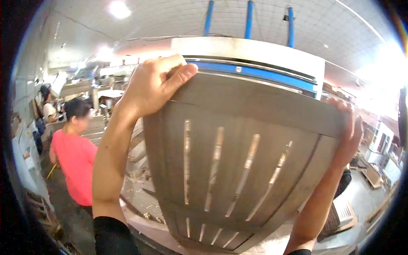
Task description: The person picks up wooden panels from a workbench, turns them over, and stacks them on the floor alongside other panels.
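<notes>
A large grey-brown wooden panel [238, 108] with narrow slots between its slats stands tilted in front of me and fills the middle of the view. My left hand [163, 80] is closed around its upper left corner, thumb on the face towards me and fingers hidden behind the edge. On the upper right side, my right hand [347, 131] grips the panel's edge, its fingertips showing at the corner. Light shows through the slots in an upper, longer row and a lower, shorter row.
Behind the panel is a white and blue machine [250, 49] with blue posts above it. A person in a pink shirt [74, 165] stands to my left, another farther back. Small pieces lie on a surface [142, 187] beside the panel. Stacked boards [342, 216] sit at right.
</notes>
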Motion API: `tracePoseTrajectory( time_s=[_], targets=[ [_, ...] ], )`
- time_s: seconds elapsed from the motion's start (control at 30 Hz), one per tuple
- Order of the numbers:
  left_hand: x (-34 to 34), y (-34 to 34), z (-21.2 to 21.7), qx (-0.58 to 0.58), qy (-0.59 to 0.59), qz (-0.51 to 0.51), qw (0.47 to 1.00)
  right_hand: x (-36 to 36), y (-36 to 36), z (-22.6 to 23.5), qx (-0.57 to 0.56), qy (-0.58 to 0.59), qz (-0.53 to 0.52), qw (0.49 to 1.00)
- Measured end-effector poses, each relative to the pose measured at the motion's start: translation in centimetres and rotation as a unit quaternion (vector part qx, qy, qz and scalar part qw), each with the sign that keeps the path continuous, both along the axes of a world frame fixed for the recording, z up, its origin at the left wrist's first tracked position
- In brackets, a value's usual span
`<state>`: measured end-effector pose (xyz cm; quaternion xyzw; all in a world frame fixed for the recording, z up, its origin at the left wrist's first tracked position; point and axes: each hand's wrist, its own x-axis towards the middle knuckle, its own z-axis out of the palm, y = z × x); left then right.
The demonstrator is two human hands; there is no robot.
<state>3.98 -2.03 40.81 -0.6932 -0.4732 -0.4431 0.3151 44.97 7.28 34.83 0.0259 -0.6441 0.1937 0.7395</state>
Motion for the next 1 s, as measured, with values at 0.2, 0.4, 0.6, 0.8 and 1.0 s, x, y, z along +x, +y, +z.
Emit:
tracePoseTrajectory(
  time_s=[0.2,0.4,0.6,0.8,1.0],
  targets=[
    [-8.2,5.0,-3.0,-0.067,-0.265,-0.523,0.807,-0.8,1.9,0.0,0.041,-0.09,0.294,0.951],
    [-4.6,8.0,-4.6,-0.101,-0.312,-0.845,0.423,3.0,4.8,-0.9,0.045,-0.036,0.229,0.972],
    [-5.8,11.1,-5.1,-0.091,-0.228,-0.917,0.313,-0.1,4.3,-0.8,0.01,0.038,0.361,0.932],
    [-4.4,12.4,-5.0,-0.07,-0.24,-0.919,0.305,-1.4,4.9,0.2,0.031,-0.06,0.222,0.973],
    [-3.5,11.2,-4.2,-0.053,-0.313,-0.923,0.219,1.7,3.8,0.2,0.027,-0.08,0.25,0.965]
  ],
)
